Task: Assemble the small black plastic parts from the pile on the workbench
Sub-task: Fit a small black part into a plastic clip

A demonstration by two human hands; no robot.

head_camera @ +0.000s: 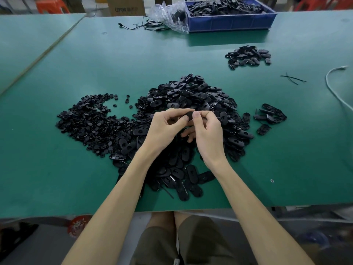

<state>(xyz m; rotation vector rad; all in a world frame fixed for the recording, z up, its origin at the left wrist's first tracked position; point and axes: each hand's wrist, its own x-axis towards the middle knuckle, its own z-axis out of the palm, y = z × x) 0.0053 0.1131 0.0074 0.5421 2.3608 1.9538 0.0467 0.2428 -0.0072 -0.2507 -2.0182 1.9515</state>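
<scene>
A big pile of black oval plastic shells [193, 96] lies in the middle of the green workbench [95, 64], with a spread of small round black pieces [87, 119] to its left. Just above the pile's near side, my left hand [164, 129] and my right hand [206, 131] meet and together pinch one black oval part [188, 116] between thumbs and fingertips. Most of that part is hidden by my fingers.
A small heap of black parts [248, 56] lies at the far right and a smaller cluster [269, 115] to the right of the pile. A blue bin [229, 22] full of parts, a clear plastic bag [168, 14] and black cables [145, 25] line the back edge. A white cable [332, 87] curls at the right.
</scene>
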